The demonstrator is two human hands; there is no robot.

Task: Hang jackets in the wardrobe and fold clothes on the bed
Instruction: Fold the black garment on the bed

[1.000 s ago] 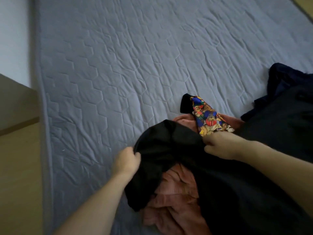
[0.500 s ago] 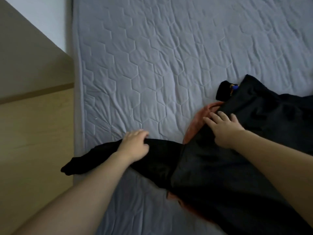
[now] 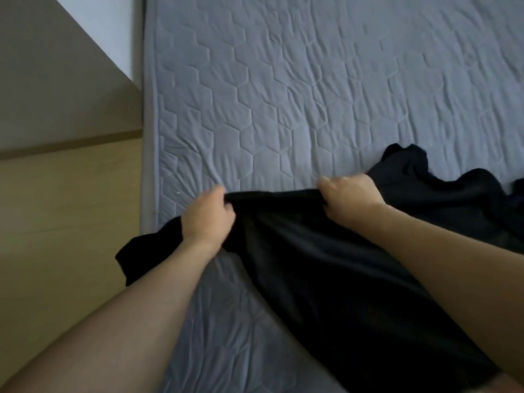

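Head view: black garment (image 3: 326, 265) is gripped along its top edge at frame centre, left hand (image 3: 208, 215) and right hand (image 3: 350, 198) both curled round the fabric. Garment is spread over the grey bed (image 3: 283, 95), lower right. Dark clothes (image 3: 442, 191) are piled at right edge.

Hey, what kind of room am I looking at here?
Most likely a bedroom. A quilted grey mattress fills most of the view, both hands hold a black garment stretched over it, and more dark clothes lie heaped at the right. A wooden floor runs alongside.
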